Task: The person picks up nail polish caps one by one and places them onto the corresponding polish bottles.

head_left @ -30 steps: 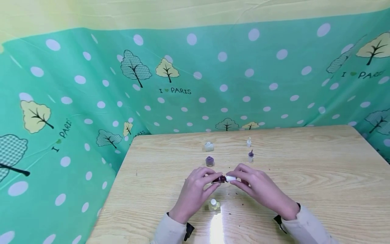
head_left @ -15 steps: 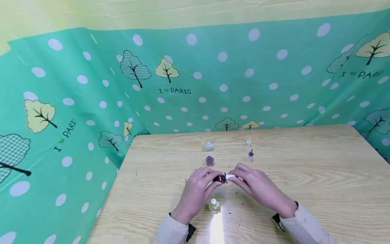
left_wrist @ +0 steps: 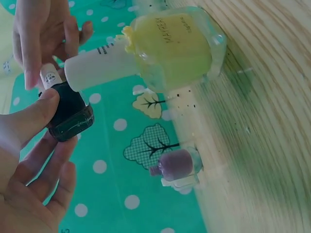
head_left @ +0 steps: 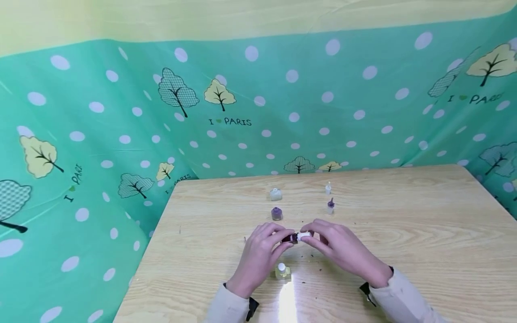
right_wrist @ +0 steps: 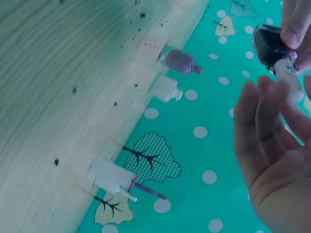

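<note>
My left hand [head_left: 258,251] grips a dark red nail polish bottle [left_wrist: 70,109] by its sides, thumb on one face and fingers on the other. The bottle lies on its side in the air, its neck toward the right. Its white cap [head_left: 304,235] sits at the neck, pinched between the thumb and fingers of my right hand [head_left: 343,246]. Dark smears show where cap and neck meet. Below the hands in the head view, a yellow nail polish bottle [head_left: 283,272] with a white cap stands upright.
Beyond the hands stand an uncapped purple bottle [head_left: 276,214] and an uncapped whitish bottle [head_left: 276,194]. To their right, a purple-brushed cap [head_left: 330,207] and a white-brushed cap [head_left: 328,189] stand brush up. Dark specks dot the wooden table [head_left: 404,233]; a green patterned cloth [head_left: 307,98] hangs behind.
My right fingers have shifted on the white cap, baring more of it now than half a second ago. The left hand keeps its grip on the bottle; the head view has shifted slightly.
</note>
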The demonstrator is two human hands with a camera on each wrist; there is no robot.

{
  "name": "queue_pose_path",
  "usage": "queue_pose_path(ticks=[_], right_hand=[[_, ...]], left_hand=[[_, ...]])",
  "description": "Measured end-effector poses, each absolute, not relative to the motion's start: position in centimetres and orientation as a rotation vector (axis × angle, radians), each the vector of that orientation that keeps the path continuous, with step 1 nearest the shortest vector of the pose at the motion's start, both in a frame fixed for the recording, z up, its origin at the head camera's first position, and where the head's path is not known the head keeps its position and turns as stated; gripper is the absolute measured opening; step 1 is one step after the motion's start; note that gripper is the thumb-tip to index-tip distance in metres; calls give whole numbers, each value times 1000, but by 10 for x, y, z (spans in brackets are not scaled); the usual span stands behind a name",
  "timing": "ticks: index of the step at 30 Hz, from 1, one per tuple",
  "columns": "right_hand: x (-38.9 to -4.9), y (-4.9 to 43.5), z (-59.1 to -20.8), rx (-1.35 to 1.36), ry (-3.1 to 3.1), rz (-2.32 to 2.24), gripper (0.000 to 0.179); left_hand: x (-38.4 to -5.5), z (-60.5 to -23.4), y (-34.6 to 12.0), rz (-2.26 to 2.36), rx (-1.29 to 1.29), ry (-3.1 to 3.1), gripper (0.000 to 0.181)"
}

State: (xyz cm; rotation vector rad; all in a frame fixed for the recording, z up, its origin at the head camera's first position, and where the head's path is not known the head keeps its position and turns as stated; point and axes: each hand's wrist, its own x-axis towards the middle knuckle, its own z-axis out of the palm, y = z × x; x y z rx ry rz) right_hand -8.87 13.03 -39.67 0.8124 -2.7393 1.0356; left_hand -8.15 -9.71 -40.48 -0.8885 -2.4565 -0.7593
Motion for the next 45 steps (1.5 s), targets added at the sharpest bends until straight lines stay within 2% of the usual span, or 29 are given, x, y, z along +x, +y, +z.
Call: queue_pose_path(ticks=[5, 12, 23, 29, 34, 38, 45], right_hand=[[-87, 134, -400, 882, -2604, 1042, 29], [-87, 134, -403, 907, -2498, 999, 20], [-87, 127, -406, 767, -2579, 1002, 8], [-88, 124, -404, 662, -2656, 1076, 21], [-88, 124, -403, 656, -2672, 1093, 23], [-88, 128, -403, 704, -2698, 1110, 21], [-88, 137, -401, 879, -2660, 1095, 33]], left_hand=[[-81, -405, -99, -782, -857, -2492, 27], [-80, -404, -98, -809, -866, -2506, 28], [-80, -406, -95, -766, -859, -2513, 27], [-80, -406, -94, -767, -882, -2477, 27], [-81, -407, -95, -767, -894, -2464, 27], [-83, -408, -96, -769, -909, -2454, 27], [-84, -406, -98, -800, -908, -2465, 26]])
